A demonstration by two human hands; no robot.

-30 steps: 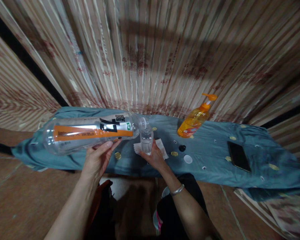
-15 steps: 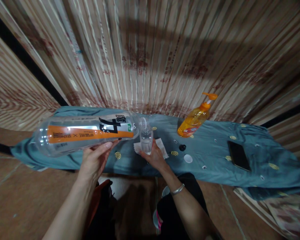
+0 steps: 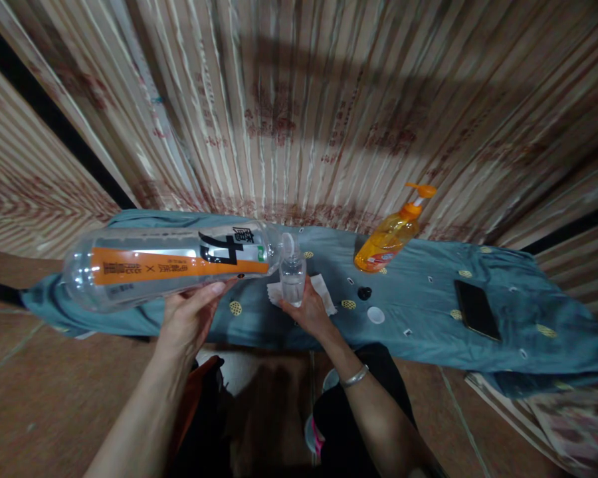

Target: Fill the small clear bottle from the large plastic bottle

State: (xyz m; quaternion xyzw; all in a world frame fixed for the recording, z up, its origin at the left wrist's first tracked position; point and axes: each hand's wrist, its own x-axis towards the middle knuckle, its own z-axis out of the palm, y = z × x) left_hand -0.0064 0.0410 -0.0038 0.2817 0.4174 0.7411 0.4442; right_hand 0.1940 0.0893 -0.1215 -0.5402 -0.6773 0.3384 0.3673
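A large clear plastic bottle (image 3: 179,269) with an orange and silver label lies nearly level in my left hand (image 3: 194,309), which grips it from below. Its white-rimmed mouth points right, at the top of a small clear bottle (image 3: 293,279) holding clear liquid. My right hand (image 3: 309,311) is wrapped round the small bottle's lower part and keeps it roughly upright. Under the small bottle is a white tissue (image 3: 323,292) on the teal cloth (image 3: 418,332). I cannot tell whether liquid is flowing between the two mouths.
An orange pump bottle (image 3: 386,242) stands right of my hands. Nearer lie a small black cap (image 3: 364,293) and a white round lid (image 3: 376,315). A dark phone (image 3: 476,309) rests farther right. Behind the cloth hangs a striped curtain (image 3: 299,119).
The large bottle's base has shifted slightly left, and its label has turned a little in view. Both hands keep almost the same place and hold.
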